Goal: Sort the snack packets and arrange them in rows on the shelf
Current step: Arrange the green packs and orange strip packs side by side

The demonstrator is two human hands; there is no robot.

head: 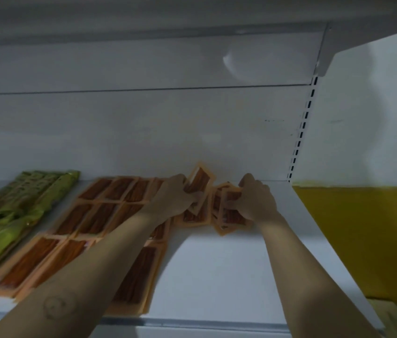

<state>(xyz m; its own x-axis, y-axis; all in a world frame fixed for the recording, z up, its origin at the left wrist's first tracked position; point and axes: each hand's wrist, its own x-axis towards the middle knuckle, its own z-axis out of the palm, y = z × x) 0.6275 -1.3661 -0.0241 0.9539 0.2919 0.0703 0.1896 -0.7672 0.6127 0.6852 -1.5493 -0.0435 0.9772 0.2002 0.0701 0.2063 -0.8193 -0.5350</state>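
Orange snack packets (90, 215) with brown sticks inside lie in rows on the white shelf (212, 272). My left hand (174, 197) pinches one orange packet (199, 181) tilted up near the back panel. My right hand (256, 201) grips a small stack of orange packets (229, 215) just to the right of it. Another orange packet (193, 219) lies flat between the two hands. Green snack packets (9, 215) lie in a pile at the far left of the shelf.
A white back panel (143, 132) rises behind the shelf, with a slotted upright (302, 132) at its right end. A white and yellow wall (363, 228) stands to the right. Another shelf (143, 18) hangs overhead.
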